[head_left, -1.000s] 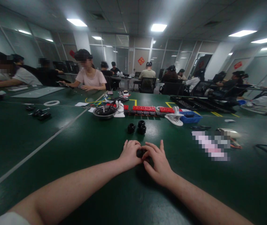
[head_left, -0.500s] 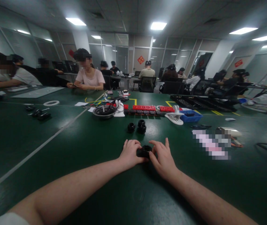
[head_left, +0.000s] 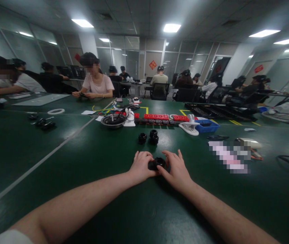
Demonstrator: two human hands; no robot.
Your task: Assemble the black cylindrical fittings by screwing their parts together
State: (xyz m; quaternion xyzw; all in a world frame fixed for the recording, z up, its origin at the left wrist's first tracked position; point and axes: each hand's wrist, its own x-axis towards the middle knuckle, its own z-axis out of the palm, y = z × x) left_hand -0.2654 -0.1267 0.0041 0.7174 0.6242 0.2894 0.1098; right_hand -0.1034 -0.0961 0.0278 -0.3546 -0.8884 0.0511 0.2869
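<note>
Sitting low at the bench (head_left: 96,162), black cylinder (head_left: 159,162) lies between the two hands, open mouth up; whether its base touches the bench, cannot tell. Left hand (head_left: 141,166): fingers curl behind its left end, thumb in front. Much of that end is hidden in the palm; grip looks wrapped around it, likely to steady it. Right hand (head_left: 176,173): thumb on the near rim, forefinger bent at the right side, a light pinch by the look of it. Other fingers spread, perhaps to leave the mouth in sight.

Just beyond the cylinder: three black round parts (head_left: 142,138), one apart to the left, two bunched together. Perhaps grouped there to stay within easy reach.

Farther, well left of the cylinder: small dark parts (head_left: 47,125), then a white ring (head_left: 56,111). Straight beyond the cylinder: red blocks (head_left: 156,116) in a row, probably lined up for order. Beyond and left of it, a round dish (head_left: 112,123); beyond and right, a blue tray (head_left: 210,129).

Farthest noted, left of the cylinder: a person in a pink top (head_left: 97,83), dark item in hand.
</note>
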